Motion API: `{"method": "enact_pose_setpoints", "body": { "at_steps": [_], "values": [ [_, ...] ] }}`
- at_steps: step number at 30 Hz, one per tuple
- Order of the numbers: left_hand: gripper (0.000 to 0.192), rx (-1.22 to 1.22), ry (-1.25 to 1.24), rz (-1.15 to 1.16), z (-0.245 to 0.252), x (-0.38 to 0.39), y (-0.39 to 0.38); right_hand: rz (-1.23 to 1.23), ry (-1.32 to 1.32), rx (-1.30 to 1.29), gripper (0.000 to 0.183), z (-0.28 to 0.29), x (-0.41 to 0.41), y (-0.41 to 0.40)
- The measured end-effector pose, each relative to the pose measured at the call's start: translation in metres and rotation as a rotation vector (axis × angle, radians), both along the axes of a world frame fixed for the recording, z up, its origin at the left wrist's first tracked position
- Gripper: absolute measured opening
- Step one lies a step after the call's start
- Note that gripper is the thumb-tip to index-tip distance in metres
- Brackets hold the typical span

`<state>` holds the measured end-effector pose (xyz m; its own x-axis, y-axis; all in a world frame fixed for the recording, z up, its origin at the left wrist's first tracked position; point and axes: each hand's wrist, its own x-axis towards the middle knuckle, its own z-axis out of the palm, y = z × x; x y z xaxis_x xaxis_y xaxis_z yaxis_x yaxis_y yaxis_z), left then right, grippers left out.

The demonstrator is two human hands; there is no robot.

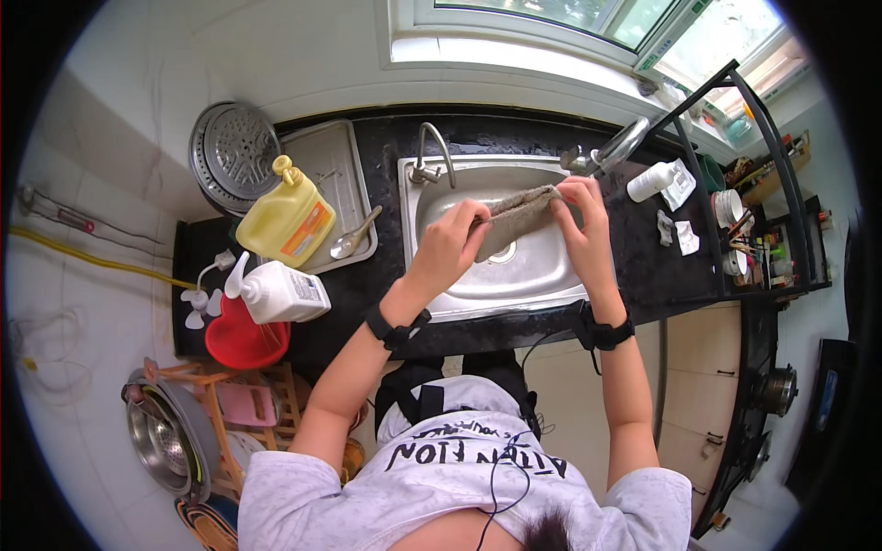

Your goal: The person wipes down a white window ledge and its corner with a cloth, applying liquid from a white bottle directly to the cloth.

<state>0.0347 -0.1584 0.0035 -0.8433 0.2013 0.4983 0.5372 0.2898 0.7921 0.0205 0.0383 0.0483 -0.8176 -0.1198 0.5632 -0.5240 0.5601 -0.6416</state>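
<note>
Between my two hands a folded grey-brown cloth (517, 224) is stretched over a stainless steel sink (482, 293). My left hand (451, 241) pinches the cloth's left end between thumb and fingers. The upper right corner is gripped by my right hand (582, 217). Below the cloth the sink's drain (506, 253) shows in part. A slim curved tap (434, 151) stands at the sink's back left corner. Behind my right hand is a thicker chrome faucet (613, 148); no running water is visible.
On the left are a yellow jug (286, 220), a metal tray (358, 172) with a spoon (355, 234), a white pump bottle (286, 293) and a red basin (244, 337). To the right, a white bottle (651, 181) lies near a black metal rack (716, 234). A window (586, 27) is above.
</note>
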Motion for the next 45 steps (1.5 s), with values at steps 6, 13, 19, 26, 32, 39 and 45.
{"method": "enact_pose_setpoints", "body": {
  "at_steps": [6,13,19,26,32,39,45],
  "values": [
    [0.011,-0.262,0.162,-0.024,0.040,-0.024,-0.006,0.084,-0.309,-0.420,0.011,-0.020,0.002,0.009],
    [0.020,-0.156,-0.008,-0.125,0.059,-0.021,0.008,0.154,-0.307,-0.563,0.012,-0.007,-0.001,0.009],
    [0.039,-0.298,-0.402,-0.279,0.043,-0.051,0.027,0.106,-0.377,-0.630,0.013,-0.013,-0.009,0.017],
    [0.033,-0.377,-0.743,-0.403,0.029,-0.087,0.063,-0.305,-0.316,-0.886,0.024,-0.089,-0.023,0.022],
    [0.032,0.066,-0.873,-0.346,0.027,-0.080,0.085,-0.216,-0.511,-1.457,0.051,-0.120,0.015,-0.026],
    [0.037,0.421,-1.077,-0.424,0.036,-0.059,0.094,0.087,-0.718,-1.813,0.061,-0.082,0.007,-0.016],
    [0.047,0.042,-0.938,-0.357,0.035,-0.061,0.077,0.416,-0.613,-1.993,0.060,-0.085,-0.006,-0.015]
  ]
}}
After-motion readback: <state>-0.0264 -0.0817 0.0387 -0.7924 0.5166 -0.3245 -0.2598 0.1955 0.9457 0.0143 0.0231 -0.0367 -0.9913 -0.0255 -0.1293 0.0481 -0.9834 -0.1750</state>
